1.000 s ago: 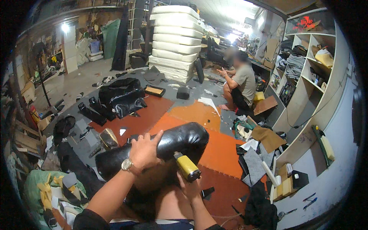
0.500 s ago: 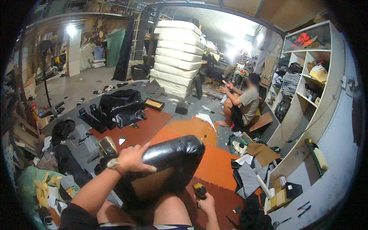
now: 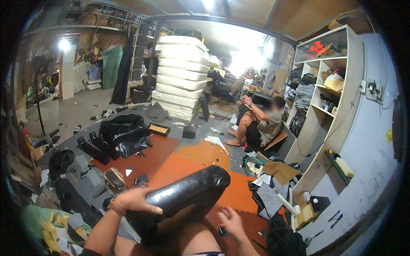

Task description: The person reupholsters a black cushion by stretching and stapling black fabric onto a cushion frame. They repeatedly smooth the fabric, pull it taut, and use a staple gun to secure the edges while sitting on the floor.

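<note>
A glossy black padded piece (image 3: 188, 187), shaped like a cushion with rounded ends, rests tilted across my lap. My left hand (image 3: 134, 200) grips its near left edge, thumb on the near side and fingers over the top. Right of the piece, my right hand (image 3: 232, 222) is raised over the dark red mat, fingers apart, holding nothing that I can see. Just beside it on the mat is a small dark object (image 3: 222, 231), too small to name. A stapler-like or wooden-sided block (image 3: 114, 179) lies on the floor beyond my left hand.
Orange floor mats (image 3: 192, 170) stretch ahead. Black covers (image 3: 128, 134) lie beyond them at left, and white foam slabs (image 3: 181, 79) stand stacked behind. Another person (image 3: 260, 123) sits on the floor. Fabric scraps (image 3: 271, 196) and a white shelf unit (image 3: 329, 89) line the right.
The yellow-and-black tool that my right hand held is gone from it, and that hand has opened. The padded piece lies lower and more slanted. The view has shifted; the other person's hands have moved.
</note>
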The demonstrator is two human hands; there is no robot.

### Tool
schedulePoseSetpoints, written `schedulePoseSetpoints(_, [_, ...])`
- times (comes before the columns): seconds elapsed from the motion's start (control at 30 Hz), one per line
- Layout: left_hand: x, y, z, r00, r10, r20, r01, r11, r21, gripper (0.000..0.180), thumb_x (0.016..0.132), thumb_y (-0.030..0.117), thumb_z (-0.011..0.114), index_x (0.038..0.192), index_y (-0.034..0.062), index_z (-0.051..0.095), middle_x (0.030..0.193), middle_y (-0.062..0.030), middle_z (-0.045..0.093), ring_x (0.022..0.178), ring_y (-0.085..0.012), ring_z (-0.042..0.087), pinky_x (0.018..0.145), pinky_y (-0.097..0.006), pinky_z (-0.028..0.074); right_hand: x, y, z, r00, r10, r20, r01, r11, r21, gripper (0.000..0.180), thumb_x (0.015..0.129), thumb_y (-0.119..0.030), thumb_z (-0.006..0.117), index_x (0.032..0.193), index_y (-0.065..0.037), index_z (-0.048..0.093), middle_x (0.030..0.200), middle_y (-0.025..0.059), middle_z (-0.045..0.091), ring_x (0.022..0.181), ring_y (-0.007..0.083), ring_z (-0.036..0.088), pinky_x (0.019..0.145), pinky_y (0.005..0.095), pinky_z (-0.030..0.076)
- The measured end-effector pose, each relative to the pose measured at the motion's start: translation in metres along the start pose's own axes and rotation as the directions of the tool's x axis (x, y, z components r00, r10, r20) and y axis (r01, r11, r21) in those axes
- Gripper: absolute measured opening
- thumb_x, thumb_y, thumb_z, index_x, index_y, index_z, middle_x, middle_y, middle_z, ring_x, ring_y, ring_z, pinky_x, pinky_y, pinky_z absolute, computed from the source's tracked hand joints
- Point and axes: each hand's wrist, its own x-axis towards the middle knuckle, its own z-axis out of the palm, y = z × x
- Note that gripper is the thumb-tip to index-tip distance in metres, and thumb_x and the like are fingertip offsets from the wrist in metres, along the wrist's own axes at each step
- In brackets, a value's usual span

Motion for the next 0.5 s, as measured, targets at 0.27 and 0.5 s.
schedulePoseSetpoints(0.27, [-0.089, -0.017, 0.020, 0.927, -0.220, -0.305, 0.190, 0.974, -0.125, 0.088, 0.077, 0.070, 0.085, 0.134, 0.0042, 0.073, 0.115, -0.0206, 0.079, 0.108, -0.0359, 0.077, 0.098, -0.043, 0.057, -0.030, -0.105, 0.159, 0.943, -0.083, 0.323, 0.078, 0.997, 0.029, 0.113, 0.096, -0.054, 0.080, 0.165, 0.014, 0.021, 0.151, 0.0277, 0.054, 0.106, 0.0228, 0.068, 0.087, 0.0317, 0.058])
schedulePoseSetpoints(0.5, [-0.103, 0.034, 0.135, 0.926, -0.075, -0.370, -0.044, 0.952, -0.302, 0.089, 0.090, 0.056, 0.082, 0.157, 0.0051, 0.050, 0.148, -0.0258, 0.062, 0.133, -0.0364, 0.065, 0.109, -0.044, 0.052, 0.008, -0.083, 0.136, 0.881, -0.090, 0.464, -0.004, 0.980, 0.197, 0.098, 0.099, -0.049, 0.078, 0.169, -0.003, 0.027, 0.153, 0.0166, 0.055, 0.131, 0.0280, 0.058, 0.109, 0.0446, 0.050])
